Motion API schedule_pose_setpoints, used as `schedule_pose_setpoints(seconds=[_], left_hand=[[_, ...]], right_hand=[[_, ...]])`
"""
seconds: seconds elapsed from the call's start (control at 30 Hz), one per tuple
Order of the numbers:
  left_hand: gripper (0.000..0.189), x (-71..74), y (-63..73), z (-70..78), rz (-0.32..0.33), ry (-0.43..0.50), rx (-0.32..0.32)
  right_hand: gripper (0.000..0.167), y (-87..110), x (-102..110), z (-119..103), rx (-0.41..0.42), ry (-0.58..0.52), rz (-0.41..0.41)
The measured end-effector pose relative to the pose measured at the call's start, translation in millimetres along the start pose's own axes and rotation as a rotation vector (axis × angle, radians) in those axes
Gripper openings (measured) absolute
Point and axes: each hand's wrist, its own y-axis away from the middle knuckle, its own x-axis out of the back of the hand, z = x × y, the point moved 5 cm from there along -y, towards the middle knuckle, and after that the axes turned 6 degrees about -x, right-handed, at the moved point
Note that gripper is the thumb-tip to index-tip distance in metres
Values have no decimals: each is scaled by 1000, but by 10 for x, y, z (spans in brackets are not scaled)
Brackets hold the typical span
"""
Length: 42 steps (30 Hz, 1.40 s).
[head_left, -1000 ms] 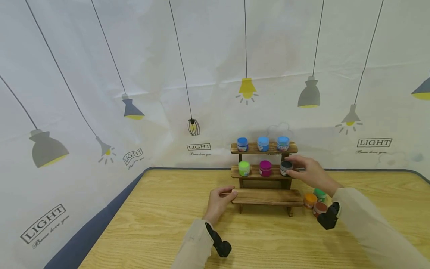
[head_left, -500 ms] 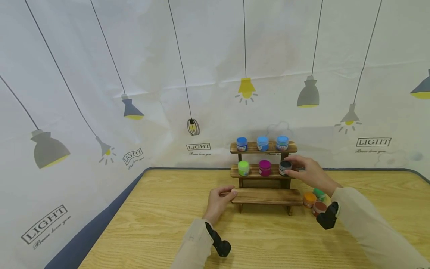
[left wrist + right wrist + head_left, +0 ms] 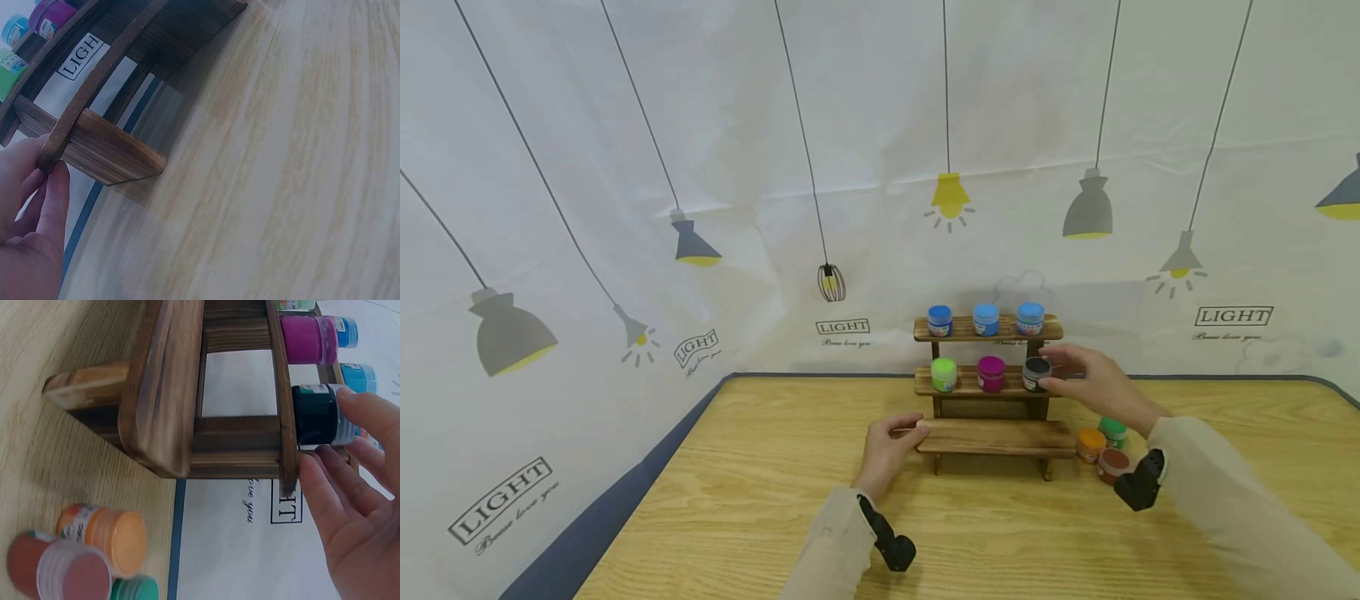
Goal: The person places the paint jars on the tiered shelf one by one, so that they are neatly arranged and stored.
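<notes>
A three-tier wooden stand (image 3: pixel 996 437) faces me on the table. My left hand (image 3: pixel 886 452) pinches the left end of its lowest tier, thumb above and fingers below, as the left wrist view shows. On the middle tier my right hand (image 3: pixel 1101 385) holds the black paint jar (image 3: pixel 314 415) at the right end, thumb and forefinger at its clear lid. To its left stand a magenta jar (image 3: pixel 991 374) and a lime green jar (image 3: pixel 943 375). The top tier bears a dark blue jar (image 3: pixel 940 322) and two light blue jars (image 3: pixel 987 320).
Beside the stand's right foot, an orange jar (image 3: pixel 1091 446), a brown jar (image 3: pixel 1114 467) and a green jar (image 3: pixel 1113 432) are grouped on the wood-grain table (image 3: pixel 760 492). A white wall sheet (image 3: pixel 880 150) printed with lamps rises close behind the stand.
My right wrist has shifted slightly to the right, its fingers still at the black jar. The left hand and the stand keep their places.
</notes>
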Motion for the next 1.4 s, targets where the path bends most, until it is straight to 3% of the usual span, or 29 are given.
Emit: schedule_pose_setpoints(seconds=[0.27, 0.57, 0.7, 1.0, 1.27, 1.4], left_hand=[[28, -5, -1, 3, -5, -4, -1], [31, -16, -149, -312, -6, 29, 4], [31, -21, -179, -379, 4, 2, -10], [30, -17, -166, -341, 3, -18, -14], [27, -3, -39, -58, -2, -1, -19], [28, -6, -39, -75, -5, 7, -21]], right_hand=[[46, 106, 132, 38, 26, -11, 0], [41, 322, 263, 98, 24, 51, 24], [40, 408, 273, 183, 4, 59, 21], [38, 591, 231, 437, -32, 67, 21], [41, 701, 119, 664, -77, 43, -14], [39, 754, 47, 739, -80, 11, -38]])
